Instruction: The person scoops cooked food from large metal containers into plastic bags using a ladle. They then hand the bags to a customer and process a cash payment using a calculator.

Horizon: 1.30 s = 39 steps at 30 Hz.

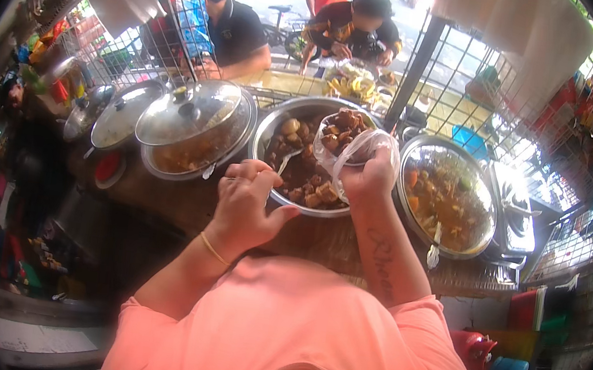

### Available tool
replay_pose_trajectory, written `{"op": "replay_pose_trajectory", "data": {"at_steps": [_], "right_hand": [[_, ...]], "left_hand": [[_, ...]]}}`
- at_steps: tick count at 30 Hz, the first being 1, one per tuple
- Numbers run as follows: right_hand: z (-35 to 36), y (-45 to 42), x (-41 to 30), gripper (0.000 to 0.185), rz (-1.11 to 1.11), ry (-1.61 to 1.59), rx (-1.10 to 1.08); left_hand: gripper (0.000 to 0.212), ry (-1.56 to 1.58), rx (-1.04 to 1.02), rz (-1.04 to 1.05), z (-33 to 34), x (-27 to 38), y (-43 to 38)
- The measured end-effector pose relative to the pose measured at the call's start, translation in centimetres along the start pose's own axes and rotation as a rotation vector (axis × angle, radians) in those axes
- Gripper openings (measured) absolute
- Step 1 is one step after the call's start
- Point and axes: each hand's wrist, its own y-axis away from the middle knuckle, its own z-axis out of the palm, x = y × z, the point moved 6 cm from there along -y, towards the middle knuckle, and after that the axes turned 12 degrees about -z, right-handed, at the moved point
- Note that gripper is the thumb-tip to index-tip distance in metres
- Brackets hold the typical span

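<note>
My right hand (pixel 372 174) grips a thin clear plastic bag (pixel 332 159) over the near right part of a wide metal pan (pixel 259 142). Chunks of brown stewed meat (pixel 348 128) show in the mouth of the bag; whether a bowl sits inside I cannot tell. In the pan lie dark brown stew (pixel 304 169), whole eggs (pixel 290 126) and pale meat pieces. My left hand (pixel 248 196) hovers at the pan's near left rim, fingers bent and thumb apart. A metal spoon (pixel 289 158) rests in the stew, its handle close to those fingertips; contact is unclear.
Lidded pans stand left, one with its glass lid (pixel 189 112) askew. A covered pan of vegetable stew (pixel 445 202) is at right. Wire mesh (pixel 452 66) and a post (pixel 417 67) front the counter. Two people (pixel 236 35) (pixel 355 27) sit beyond, by a plate of food (pixel 352 84).
</note>
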Motion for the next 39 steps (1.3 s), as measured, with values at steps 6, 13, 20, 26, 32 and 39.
{"op": "replay_pose_trajectory", "data": {"at_steps": [6, 13, 20, 26, 32, 39], "right_hand": [[1.2, 0.1, 0.0, 0.025, -0.07, 0.237, -0.452], [3.6, 3.3, -2.8, 0.022, -0.984, 1.238, -0.827], [3.3, 3.8, -0.8, 0.034, -0.245, 0.517, -0.776], [5.1, 7.8, 0.7, 0.049, 0.214, -0.048, -0.498], [2.3, 10.1, -2.1, 0.052, 0.373, 0.0, -0.584], [0.6, 12.3, -5.9, 0.054, 0.103, 0.378, -0.565]], "left_hand": [[0.046, 0.543, -0.341, -0.272, 6.4, 1.6, -5.2], [0.021, 1.481, -0.42, -1.029, 9.3, -0.2, -5.1], [0.018, 1.782, -0.191, -0.798, 7.2, 0.2, -6.8], [0.017, 1.708, -0.165, -0.504, 4.8, -1.4, -7.9], [0.005, 1.53, -0.287, -0.301, 2.3, -0.2, -7.9], [0.007, 1.518, -0.289, -0.21, -0.7, 1.9, -6.7]]}}
